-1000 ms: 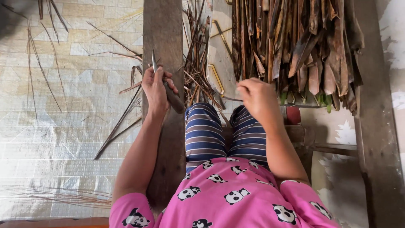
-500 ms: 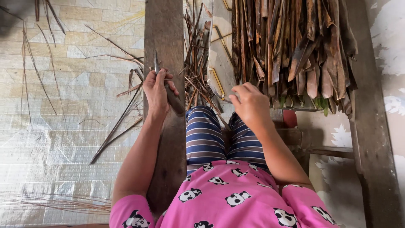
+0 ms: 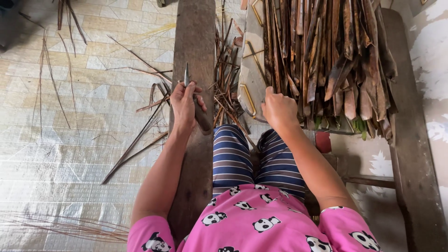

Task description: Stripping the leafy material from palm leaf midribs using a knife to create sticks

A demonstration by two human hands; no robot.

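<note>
Floor tiles (image 3: 70, 140), pale and patterned, carry scattered dark strips (image 3: 135, 147) at far left, with a fan of thin pale ribs (image 3: 65, 226) near the lower edge. Next comes a long dark wooden plank (image 3: 193, 42), running away from the seated person. Left hand (image 3: 185, 105) rests on this plank, closed around a small knife (image 3: 192, 95); the pale blade points up and away, and the dark handle slants down past the thumb. Between plank and lap lies a loose tangle of brown offcuts (image 3: 226, 88). Striped trousers (image 3: 233, 154) and a pink patterned shirt (image 3: 261, 219) fill the lower centre. Right hand (image 3: 279, 109) reaches into the lower end of a large bundle of dried brown leaves (image 3: 331, 56), fingers curled among them; whether one leaf is pinched cannot be told. The bundle lies on a pale board (image 3: 252, 79) at right.

Judged risks: the bare blade stands close to the left thumb, so a slip could cut; pulling one leaf could drag neighbours off the board.
</note>
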